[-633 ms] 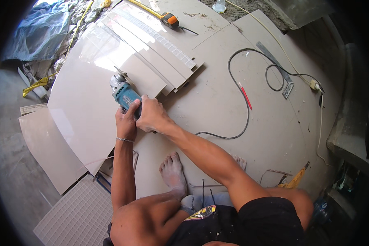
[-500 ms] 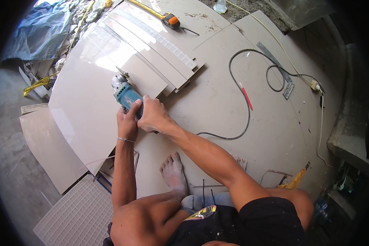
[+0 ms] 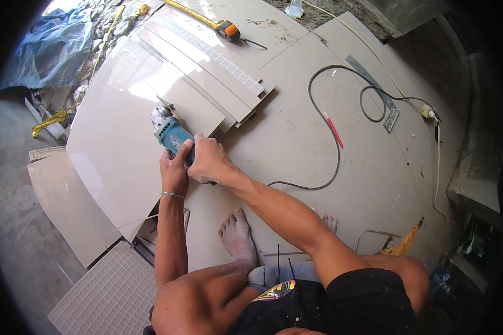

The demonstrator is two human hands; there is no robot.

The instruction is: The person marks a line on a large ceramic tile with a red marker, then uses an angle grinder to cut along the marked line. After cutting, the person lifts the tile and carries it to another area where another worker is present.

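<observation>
Both hands are closed round a teal angle grinder. My left hand wraps the body from the near left, thumb along its side. My right hand grips the rear end, partly hiding it. The grinder's disc stands edge-up at the far end, over a large glossy beige tile. Whether the disc touches the tile I cannot make out. Cut tile strips lie stacked just beyond and right of the disc.
A black power cord loops over the floor to a plug on the right. Nearby lie a red pencil and a metal square. A tape measure rests beyond the strips. My bare foot is close below my hands.
The view has shifted slightly, so the strips and tape measure sit a little further left. Both hands keep their hold on the grinder, which has hardly moved.
</observation>
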